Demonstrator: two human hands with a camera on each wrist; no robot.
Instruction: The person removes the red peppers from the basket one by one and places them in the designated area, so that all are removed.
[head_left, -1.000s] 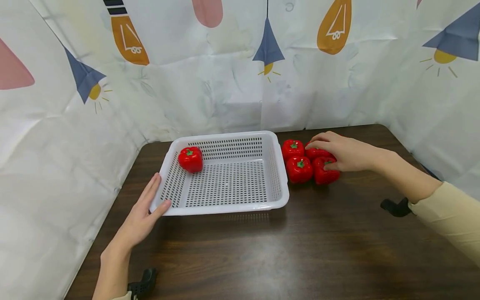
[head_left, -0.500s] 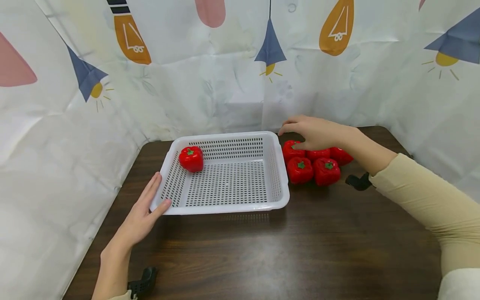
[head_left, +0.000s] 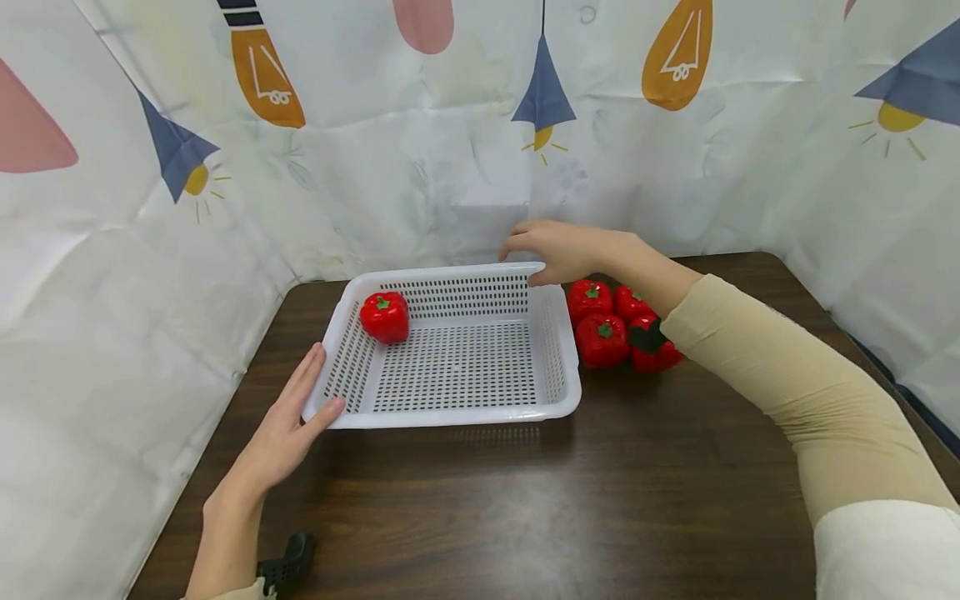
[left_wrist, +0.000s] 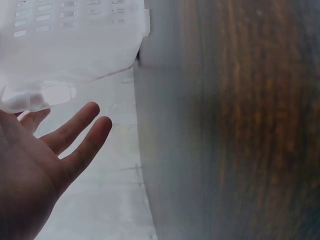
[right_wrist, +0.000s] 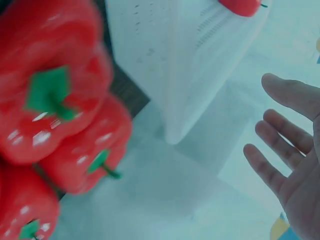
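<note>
A white slotted plastic basket (head_left: 457, 417) stands on the table with one red bell pepper (head_left: 385, 317) inside at its left end. My left hand (head_left: 273, 437) rests at the basket's front left corner, thumb at the front rim and straight fingers along the left side. My right hand (head_left: 562, 250) hovers over the back right corner with fingers loosely bent. In the right wrist view that hand (right_wrist: 300, 155) has spread fingers and an empty palm. Several more red bell peppers (head_left: 602, 340) with green stems sit clustered beside the basket's right wall, partly hidden by my right forearm.
The dark wood table (head_left: 480, 517) extends in front of the basket. A white cloth (head_left: 450, 167) printed with lamps and bulbs hangs behind and at both sides. Black wrist straps (head_left: 288, 567) show at the wrists.
My right hand has moved left, from over the pepper cluster to above the basket's back right corner, empty throughout. My left hand, the basket and its pepper have stayed put.
</note>
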